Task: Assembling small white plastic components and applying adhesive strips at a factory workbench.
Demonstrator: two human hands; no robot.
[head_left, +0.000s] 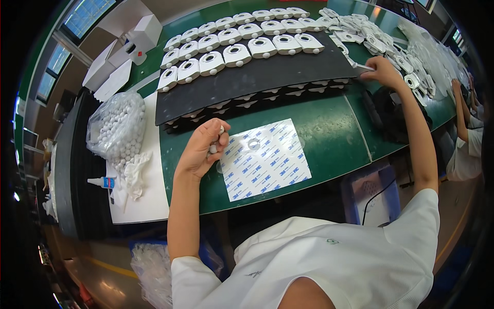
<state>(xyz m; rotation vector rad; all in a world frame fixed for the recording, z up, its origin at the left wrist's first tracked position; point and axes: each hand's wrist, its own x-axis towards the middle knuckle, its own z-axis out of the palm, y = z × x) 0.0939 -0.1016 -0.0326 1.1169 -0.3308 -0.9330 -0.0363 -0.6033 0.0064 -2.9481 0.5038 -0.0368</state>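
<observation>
My left hand (199, 149) is curled closed around a few small white balls (213, 149), beside a square sheet (266, 160) with blue print. At the right end of a black board (257, 72), my right hand (383, 73) pinches a white plastic part (364, 68), seen mostly edge-on and partly hidden by the fingers. Three rows of white plastic housings (236, 55) stand on the board, each with a round dark-rimmed hole; a white ball sits at the front edge of many. More housings show in layers beneath the board.
Loose white parts (378, 41) are heaped at the far right beside clear plastic bags (432, 51). A bag of white balls (117, 126) and a small glue bottle (102, 182) lie at left. A black bag (388, 113) sits right; a blue bin (371, 193) is below the table edge.
</observation>
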